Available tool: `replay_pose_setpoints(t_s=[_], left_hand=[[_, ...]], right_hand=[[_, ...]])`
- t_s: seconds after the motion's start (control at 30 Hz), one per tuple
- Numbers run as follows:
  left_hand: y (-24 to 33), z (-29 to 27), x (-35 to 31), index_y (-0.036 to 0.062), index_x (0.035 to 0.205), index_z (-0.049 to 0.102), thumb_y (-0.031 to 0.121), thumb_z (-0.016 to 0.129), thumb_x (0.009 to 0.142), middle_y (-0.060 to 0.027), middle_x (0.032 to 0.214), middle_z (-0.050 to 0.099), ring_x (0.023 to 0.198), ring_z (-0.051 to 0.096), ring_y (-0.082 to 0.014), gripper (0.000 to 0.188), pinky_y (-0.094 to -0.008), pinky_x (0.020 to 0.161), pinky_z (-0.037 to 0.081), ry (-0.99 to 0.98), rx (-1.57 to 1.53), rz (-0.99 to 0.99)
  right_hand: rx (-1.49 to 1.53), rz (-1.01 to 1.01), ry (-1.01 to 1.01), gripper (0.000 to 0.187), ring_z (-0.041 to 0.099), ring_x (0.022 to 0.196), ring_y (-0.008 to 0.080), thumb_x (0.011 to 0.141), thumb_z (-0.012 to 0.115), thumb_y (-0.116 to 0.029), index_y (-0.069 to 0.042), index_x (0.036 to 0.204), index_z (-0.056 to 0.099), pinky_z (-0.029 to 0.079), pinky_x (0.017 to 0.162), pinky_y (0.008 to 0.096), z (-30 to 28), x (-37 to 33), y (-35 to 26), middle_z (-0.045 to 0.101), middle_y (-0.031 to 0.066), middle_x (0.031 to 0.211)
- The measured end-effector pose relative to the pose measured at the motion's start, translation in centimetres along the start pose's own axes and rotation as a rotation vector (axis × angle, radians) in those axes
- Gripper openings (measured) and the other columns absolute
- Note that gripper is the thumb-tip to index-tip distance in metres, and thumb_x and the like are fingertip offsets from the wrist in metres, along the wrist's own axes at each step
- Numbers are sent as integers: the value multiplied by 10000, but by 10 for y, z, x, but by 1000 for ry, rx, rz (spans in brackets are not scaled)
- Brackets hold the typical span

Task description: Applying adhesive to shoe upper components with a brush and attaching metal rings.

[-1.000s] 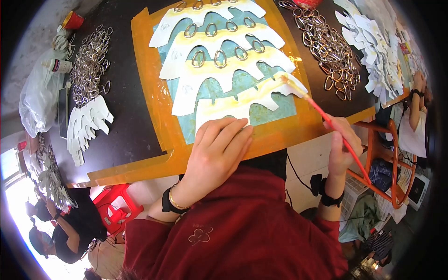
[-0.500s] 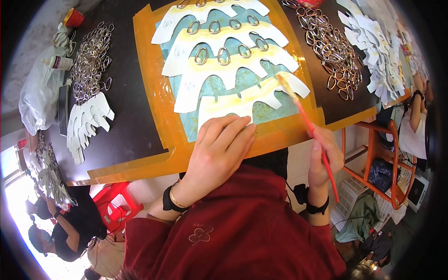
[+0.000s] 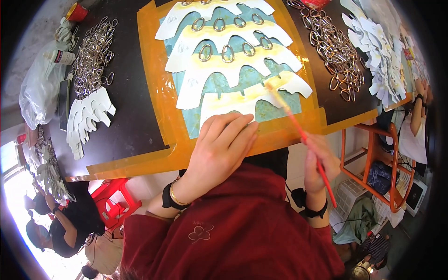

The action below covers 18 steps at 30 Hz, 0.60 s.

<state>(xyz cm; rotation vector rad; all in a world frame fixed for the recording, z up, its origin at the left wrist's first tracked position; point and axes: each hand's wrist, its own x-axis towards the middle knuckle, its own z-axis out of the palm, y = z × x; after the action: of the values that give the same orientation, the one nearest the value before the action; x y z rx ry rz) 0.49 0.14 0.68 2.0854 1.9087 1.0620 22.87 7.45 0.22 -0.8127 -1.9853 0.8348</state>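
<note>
Head view: right hand [image 3: 319, 161] brushes glue onto white piece [image 3: 254, 95].

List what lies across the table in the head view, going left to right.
Clear plastic bag → left heap of metal rings → stack of white cut pieces → orange-edged board → brush → right heap of metal rings → white pieces pile.

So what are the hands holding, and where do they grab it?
The right hand grips a red brush mid-handle. The left hand presses flat on the nearest white piece.

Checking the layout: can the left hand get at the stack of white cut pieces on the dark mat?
Probably yes: the left hand lies flat on the nearest white piece, and nothing stands between it and the stack.
</note>
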Motion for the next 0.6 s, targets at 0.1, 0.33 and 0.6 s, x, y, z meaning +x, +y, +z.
replay_pose_setpoints(t_s=[0.1,0.33,0.6], left_hand=[[-2,1,0,23,1046,685,52,747,788,-74,1094,660,1012,618,-254,267,-388,863,486,0,8,26],[-4,4,-4,-1,1037,664,54,730,789,-94,1091,647,1032,611,-257,262,-419,899,489,23,34,78],[-4,3,-4,-4,1013,694,-1,751,767,-106,1031,678,962,640,-282,253,-415,836,519,61,4,64]], right_hand=[[-36,12,19,202,695,871,317,799,626,84,42,986,689,544,804,376,3,-4,-3,720,205,1013],[42,44,28,193,694,864,312,808,623,77,35,984,689,541,797,377,11,-9,-4,722,199,1007],[62,94,46,188,688,855,310,809,626,81,44,982,689,540,788,369,16,-1,-8,719,195,1018]])
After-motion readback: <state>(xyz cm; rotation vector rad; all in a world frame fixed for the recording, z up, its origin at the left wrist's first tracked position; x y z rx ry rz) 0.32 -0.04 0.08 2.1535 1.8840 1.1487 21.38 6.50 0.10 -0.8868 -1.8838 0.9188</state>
